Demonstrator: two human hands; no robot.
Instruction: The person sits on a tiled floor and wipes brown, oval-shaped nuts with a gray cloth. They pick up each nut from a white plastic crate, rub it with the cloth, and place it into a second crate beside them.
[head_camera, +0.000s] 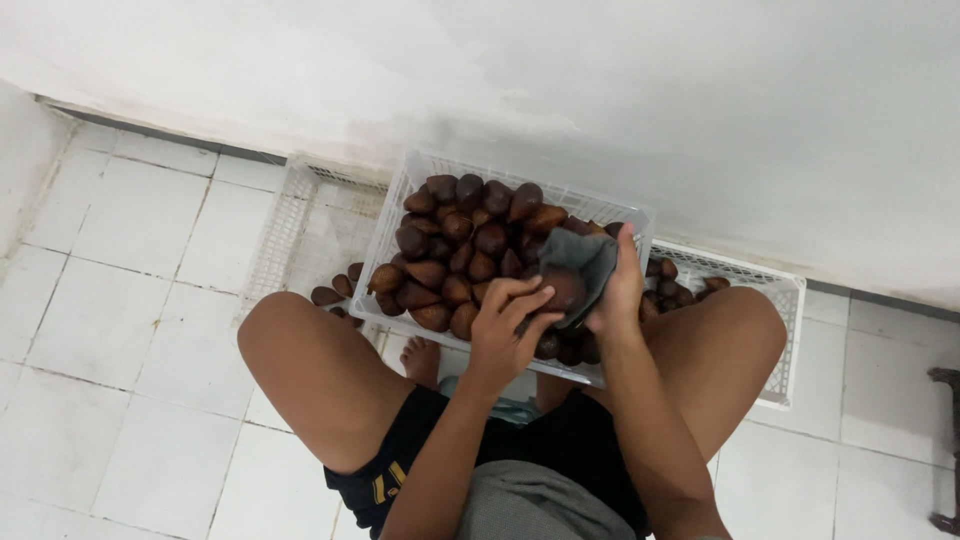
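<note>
A white plastic crate (405, 190) rests across my knees, heaped with brown, scaly, teardrop-shaped fruits (462, 243). My right hand (618, 285) is shut on a grey cloth (585, 255) that wraps one fruit (563, 290) over the crate's near right part. My left hand (503, 325) grips the same fruit from the left, fingers curled on it.
A second white crate (290, 215) lies on the tiled floor at the left with a few fruits (335, 290) in it. A third crate (780, 290) with fruits sits at the right behind my knee. A white wall runs behind. My bare foot (422, 360) shows below.
</note>
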